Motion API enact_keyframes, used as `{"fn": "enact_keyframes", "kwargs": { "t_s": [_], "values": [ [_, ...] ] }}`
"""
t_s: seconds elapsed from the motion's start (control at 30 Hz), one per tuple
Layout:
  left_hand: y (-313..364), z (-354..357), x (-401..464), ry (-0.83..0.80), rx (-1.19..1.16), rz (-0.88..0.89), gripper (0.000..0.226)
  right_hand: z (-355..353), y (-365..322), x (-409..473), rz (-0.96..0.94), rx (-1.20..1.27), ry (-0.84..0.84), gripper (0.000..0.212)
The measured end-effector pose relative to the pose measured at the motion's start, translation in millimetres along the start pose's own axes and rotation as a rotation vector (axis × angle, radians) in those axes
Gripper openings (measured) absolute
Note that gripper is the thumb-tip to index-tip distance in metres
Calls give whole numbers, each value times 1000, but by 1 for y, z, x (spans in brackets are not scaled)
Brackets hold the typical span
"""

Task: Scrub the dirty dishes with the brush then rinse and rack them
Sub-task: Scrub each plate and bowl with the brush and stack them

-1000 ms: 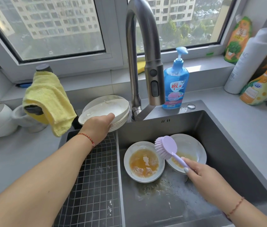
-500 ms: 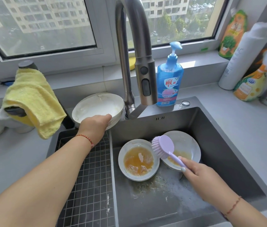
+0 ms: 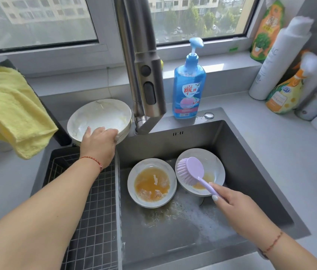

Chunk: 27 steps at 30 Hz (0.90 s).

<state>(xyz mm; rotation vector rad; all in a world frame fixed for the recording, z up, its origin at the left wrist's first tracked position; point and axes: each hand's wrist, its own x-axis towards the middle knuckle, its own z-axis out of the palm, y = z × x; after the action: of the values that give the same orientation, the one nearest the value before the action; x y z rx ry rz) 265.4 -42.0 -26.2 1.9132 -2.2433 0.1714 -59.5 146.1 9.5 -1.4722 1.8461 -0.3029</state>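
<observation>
Two dirty white dishes lie in the sink (image 3: 241, 152): a left plate (image 3: 151, 183) filled with orange-brown liquid and a right bowl (image 3: 214, 166) with a little of it. My right hand (image 3: 231, 207) grips the handle of a lilac brush (image 3: 191, 170), whose head hovers over the right bowl's left rim. A stack of white bowls (image 3: 99, 115) sits behind the wire rack (image 3: 93, 221). My left hand (image 3: 99, 141) holds the front rim of the top bowl, thumb inside it.
A tall steel tap (image 3: 140, 61) rises behind the sink. A blue soap pump bottle (image 3: 189, 88) stands beside it. A yellow cloth (image 3: 11, 110) hangs at the left. Several bottles (image 3: 282, 61) crowd the right counter and sill.
My left hand has closed on the top bowl's rim, thumb now inside it. The right hand and brush have held nearly still over the right bowl. The camera has leaned closer.
</observation>
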Motion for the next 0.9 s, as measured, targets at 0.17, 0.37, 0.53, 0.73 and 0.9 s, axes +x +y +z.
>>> {"fn": "enact_keyframes", "kwargs": {
  "t_s": [0.17, 0.37, 0.53, 0.73, 0.9],
  "values": [
    [36, 11, -23, 319, -148, -23, 33, -1, 11, 4, 21, 20, -22, 40],
    [126, 54, -91, 108, -772, -582, 21, 4, 20, 16, 19, 18, -77, 40],
    [135, 112, -118, -409, -1429, -1421, 20, 12, 28, 25, 26, 17, -95, 40],
    [122, 131, -125, -345, -1604, -1600, 46, 19, 30, 34, 3, -8, -118, 40],
    [120, 136, -123, -312, -1664, -1664, 47, 26, 32, 37, 2, -21, -146, 38]
  ]
}}
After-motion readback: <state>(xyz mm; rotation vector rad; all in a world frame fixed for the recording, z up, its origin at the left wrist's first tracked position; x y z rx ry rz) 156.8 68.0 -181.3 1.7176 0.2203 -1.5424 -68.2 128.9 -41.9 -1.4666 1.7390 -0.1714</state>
